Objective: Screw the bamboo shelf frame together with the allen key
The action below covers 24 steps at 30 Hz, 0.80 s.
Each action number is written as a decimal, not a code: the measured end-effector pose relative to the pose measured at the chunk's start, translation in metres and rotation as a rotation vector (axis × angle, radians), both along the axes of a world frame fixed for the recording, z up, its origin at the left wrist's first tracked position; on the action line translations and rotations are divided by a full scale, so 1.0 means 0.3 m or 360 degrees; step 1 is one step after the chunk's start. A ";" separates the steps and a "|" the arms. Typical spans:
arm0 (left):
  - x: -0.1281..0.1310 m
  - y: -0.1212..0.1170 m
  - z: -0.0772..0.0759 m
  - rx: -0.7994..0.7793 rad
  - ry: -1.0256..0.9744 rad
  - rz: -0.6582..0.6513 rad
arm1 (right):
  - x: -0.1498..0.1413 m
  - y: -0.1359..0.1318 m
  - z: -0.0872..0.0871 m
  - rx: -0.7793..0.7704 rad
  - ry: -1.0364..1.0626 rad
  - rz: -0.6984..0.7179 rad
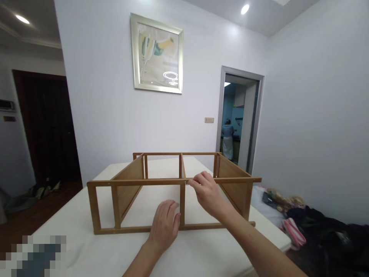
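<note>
A light wooden shelf frame (121, 182) with two slanted side panels stands on a white table (86, 250). My right hand (208, 193) is at the frame's top front rail, fingers pinched at the joint above the middle upright, on something too small to name. My left hand (165, 225) rests lower down, its fingers against the bottom of the middle upright (182, 200) and the lower rail.
Clothes and bags (311, 223) lie in a heap to the right of the table. A framed picture (157, 54) hangs on the far wall. Through an open doorway (239, 119) a person (227, 140) stands in another room. A dark door (46, 127) is at left.
</note>
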<state>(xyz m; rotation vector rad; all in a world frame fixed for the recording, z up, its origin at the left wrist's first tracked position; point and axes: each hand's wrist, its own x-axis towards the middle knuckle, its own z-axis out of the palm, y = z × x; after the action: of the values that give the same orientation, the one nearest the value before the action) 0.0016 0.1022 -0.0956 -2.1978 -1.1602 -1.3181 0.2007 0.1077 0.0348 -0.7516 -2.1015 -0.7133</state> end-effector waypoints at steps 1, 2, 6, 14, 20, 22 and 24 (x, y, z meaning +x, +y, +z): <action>-0.014 -0.006 -0.037 -0.0224 0.0047 -0.0046 | -0.001 -0.001 0.001 -0.0012 0.0008 -0.0002; -0.028 -0.009 -0.067 -0.0449 0.0095 -0.0086 | -0.002 -0.002 0.003 -0.0019 0.0012 -0.0007; -0.060 0.002 -0.126 -0.1006 0.0160 -0.0121 | -0.008 -0.009 0.009 0.0030 -0.0054 -0.0034; -0.059 0.022 -0.137 -0.1063 0.0150 -0.0062 | -0.021 -0.021 0.004 0.0086 -0.0085 -0.0121; -0.061 0.044 -0.138 -0.1088 0.0165 -0.0025 | -0.033 -0.011 0.002 0.0042 0.0120 -0.0007; -0.064 0.059 -0.136 -0.1100 0.0168 -0.0005 | -0.045 -0.015 -0.009 0.0020 0.0124 0.0048; -0.067 0.077 -0.135 -0.1112 0.0174 0.0020 | -0.060 -0.023 -0.045 -0.0039 0.0062 0.0106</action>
<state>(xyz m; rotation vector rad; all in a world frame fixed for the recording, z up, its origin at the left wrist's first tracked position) -0.0184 0.1251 -0.1360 -2.6645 -1.7820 -0.8386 0.1826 0.1008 0.0213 -0.6998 -2.0932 -0.6331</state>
